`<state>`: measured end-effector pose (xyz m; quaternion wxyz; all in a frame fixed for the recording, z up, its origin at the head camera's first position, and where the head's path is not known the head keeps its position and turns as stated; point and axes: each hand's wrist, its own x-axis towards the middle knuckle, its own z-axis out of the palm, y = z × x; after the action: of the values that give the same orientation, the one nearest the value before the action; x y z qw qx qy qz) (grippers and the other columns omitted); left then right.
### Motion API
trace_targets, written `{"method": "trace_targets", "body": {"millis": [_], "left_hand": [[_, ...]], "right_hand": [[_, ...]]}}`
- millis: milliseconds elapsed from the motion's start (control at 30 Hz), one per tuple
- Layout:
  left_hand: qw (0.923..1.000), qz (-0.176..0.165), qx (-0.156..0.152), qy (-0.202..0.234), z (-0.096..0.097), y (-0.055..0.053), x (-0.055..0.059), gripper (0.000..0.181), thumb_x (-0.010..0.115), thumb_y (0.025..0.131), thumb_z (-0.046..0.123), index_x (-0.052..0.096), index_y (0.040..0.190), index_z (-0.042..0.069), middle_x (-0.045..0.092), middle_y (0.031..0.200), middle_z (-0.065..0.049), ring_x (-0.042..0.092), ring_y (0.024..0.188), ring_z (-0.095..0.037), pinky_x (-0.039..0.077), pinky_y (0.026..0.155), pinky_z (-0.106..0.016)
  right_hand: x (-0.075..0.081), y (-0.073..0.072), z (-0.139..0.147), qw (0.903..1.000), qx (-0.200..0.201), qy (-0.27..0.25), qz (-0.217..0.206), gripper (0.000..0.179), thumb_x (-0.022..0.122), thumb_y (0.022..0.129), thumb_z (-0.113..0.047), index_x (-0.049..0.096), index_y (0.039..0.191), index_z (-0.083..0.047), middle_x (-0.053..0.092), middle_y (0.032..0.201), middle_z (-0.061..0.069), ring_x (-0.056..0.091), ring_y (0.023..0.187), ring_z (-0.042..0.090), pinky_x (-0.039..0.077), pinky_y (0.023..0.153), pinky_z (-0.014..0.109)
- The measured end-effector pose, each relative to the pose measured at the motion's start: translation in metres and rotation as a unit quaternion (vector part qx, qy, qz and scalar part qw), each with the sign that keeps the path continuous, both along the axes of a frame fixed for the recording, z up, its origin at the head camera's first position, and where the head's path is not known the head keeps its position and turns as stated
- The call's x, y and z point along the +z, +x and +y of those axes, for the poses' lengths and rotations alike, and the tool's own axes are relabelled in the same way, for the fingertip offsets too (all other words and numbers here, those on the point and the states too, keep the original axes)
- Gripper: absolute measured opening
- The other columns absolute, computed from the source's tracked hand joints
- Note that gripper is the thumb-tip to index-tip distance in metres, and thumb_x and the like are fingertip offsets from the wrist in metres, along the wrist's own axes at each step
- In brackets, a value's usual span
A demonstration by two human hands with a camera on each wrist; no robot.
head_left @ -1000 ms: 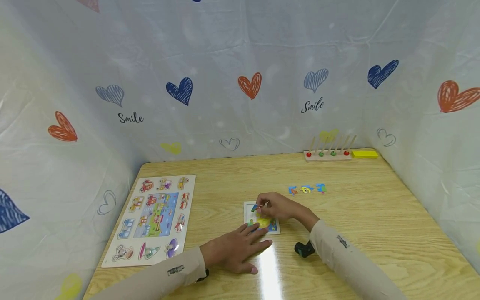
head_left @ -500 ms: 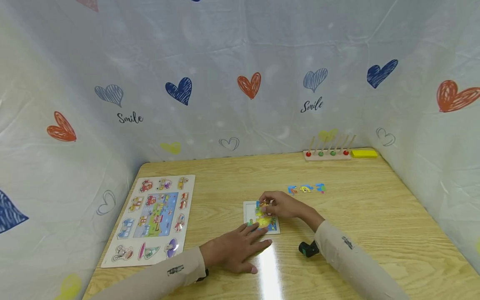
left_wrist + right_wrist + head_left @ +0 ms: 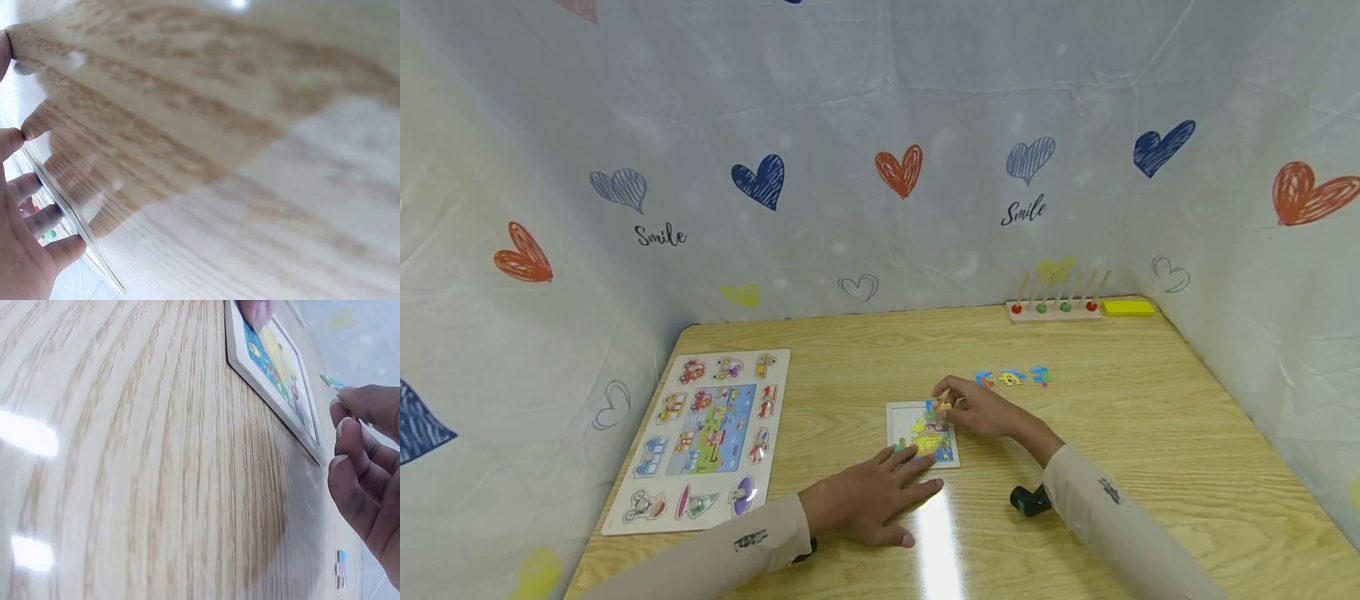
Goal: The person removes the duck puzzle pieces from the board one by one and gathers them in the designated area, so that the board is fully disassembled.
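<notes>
A small white-framed jigsaw puzzle board (image 3: pixel 890 429) lies mid-table, with yellow and blue pieces in its lower and right parts. My left hand (image 3: pixel 880 498) rests with spread, straight fingers on its near edge; in the left wrist view the fingertips (image 3: pixel 67 251) touch the frame. Over the board's far right corner, my right hand (image 3: pixel 988 412) pinches a colourful puzzle piece (image 3: pixel 942 405) between thumb and fingers. The right wrist view shows that piece (image 3: pixel 332 381) edge-on, tilted and raised above the frame. Three loose puzzle pieces (image 3: pixel 1012 377) lie in a row behind the right hand.
At the left lies a large peg puzzle board (image 3: pixel 778 367) with vehicle pictures. A wooden rack with upright pegs (image 3: pixel 1054 312) and beads stands at the back right, beside a yellow block (image 3: pixel 1127 308). A heart-patterned curtain (image 3: pixel 820 250) surrounds the table (image 3: pixel 850 350).
My right hand has shifted to the right with the puzzle piece, from the middle of the small board to its far right corner. My left hand has stayed in place.
</notes>
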<state>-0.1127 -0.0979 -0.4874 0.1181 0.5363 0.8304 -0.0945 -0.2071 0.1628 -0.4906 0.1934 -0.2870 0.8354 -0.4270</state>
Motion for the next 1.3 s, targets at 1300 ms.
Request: {"method": "trace_targets", "body": {"millis": [1300], "left_hand": [[0.9999, -0.002, -0.001, 0.011, 0.000, 0.001, 0.002, 0.075, 0.029, 0.102, 0.066, 0.017, 0.163, 0.024, 0.012, 0.170, -0.008, 0.018, 0.155, -0.033, 0.027, 0.122, -0.048]], "right_hand": [[-0.010, 0.007, 0.051, 0.9980, -0.060, -0.014, -0.014, 0.033, 0.064, 0.098, -0.008, 0.057, 0.128, 0.002, 0.057, 0.099, 0.014, 0.059, 0.067, 0.016, 0.052, 0.058, 0.029]]}}
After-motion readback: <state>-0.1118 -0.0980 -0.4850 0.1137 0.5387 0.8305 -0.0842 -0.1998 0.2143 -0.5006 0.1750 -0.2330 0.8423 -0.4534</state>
